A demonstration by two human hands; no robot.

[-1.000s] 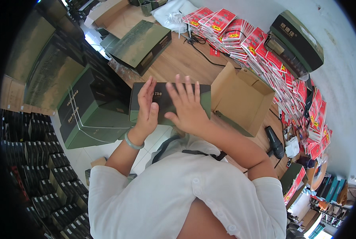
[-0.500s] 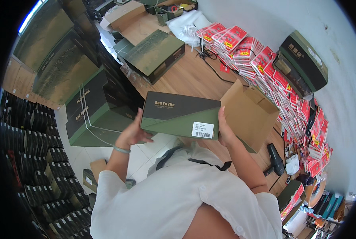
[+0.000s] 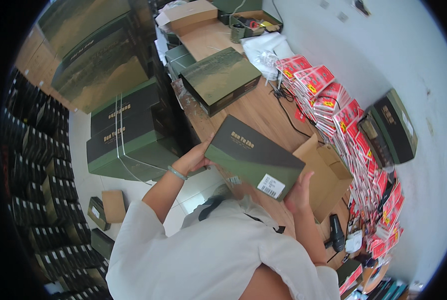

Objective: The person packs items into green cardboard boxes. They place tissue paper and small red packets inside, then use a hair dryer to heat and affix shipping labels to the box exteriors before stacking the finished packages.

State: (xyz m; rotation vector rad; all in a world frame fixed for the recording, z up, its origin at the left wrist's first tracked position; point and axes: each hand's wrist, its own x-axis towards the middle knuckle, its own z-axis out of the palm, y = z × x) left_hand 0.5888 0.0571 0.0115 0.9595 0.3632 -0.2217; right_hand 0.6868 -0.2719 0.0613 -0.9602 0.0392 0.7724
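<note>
One surface [image 3: 268, 107] beyond left hand [image 3: 195, 157]. One open carton [image 3: 328, 174] just right of right hand [image 3: 299, 195]. One box [image 3: 253, 157] between: left hand grips one end, right hand the other. One dryer [image 3: 337, 233], right of right hand.

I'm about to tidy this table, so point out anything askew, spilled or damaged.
The red-and-white packets along the wall look untidy: they slump and overlap unevenly rather than standing in neat stacks. The green-and-black shoebox between the left hand and right hand shows no visible damage, and no spill shows.
</note>
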